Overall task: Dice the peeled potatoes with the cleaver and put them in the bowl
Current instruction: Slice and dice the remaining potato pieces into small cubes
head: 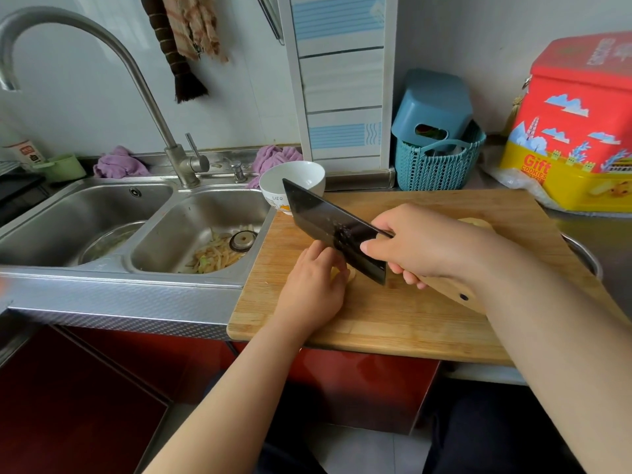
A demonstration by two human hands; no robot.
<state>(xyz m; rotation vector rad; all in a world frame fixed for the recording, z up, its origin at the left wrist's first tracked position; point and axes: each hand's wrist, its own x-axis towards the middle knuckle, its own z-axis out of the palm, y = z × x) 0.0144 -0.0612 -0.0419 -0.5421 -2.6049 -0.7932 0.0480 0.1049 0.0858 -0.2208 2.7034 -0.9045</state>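
Potato, pale yellow, peeled [343, 273]: lies on the rectangular bamboo cutting board [427, 319], near its left half, mostly hidden under the left hand [313, 289]. Fingers of that hand curl down over it and pin it to the board. Its long axis cannot be told; too little shows. Judged firm and dense but wet-slick where cut; best held from above with fingertips tucked back from the blade.

Cleaver, dark broad steel blade, wooden handle [337, 230]: right hand [417, 246] gripping it, fingers wrapped at the junction of blade and handle. Long axis runs from near right to far left; tip points toward the bowl, edge down just right of the potato. Judged heavy and rigid.

Bowl, white ceramic, small printed figure [295, 181]: at the board's far left corner, beside the steel sink [191, 234]. No dice visible in it.

Second pale potato piece [473, 222]: far right on the board, behind the right wrist.
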